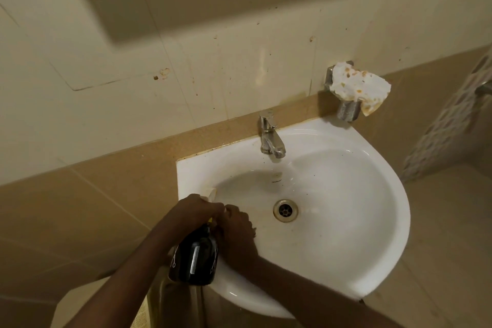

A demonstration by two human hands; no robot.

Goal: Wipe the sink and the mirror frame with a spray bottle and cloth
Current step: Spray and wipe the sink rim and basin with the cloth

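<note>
Both hands bunched at the top of the dark glossy plastic spray bottle [196, 255] over the white ceramic corner sink [359, 221]: left hand [195, 212] clamps its head, right hand [237, 224] closed w/ fingers curled beside it. Stained white cloth [356, 85] sits well apart on the metal wall holder. Risk: bottle hangs past the rim, so a slip drops it.

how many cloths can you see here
1: a stained white cloth draped over the metal holder on the wall right of the tap. Another could be hidden under the hands at the spray bottle.
</note>
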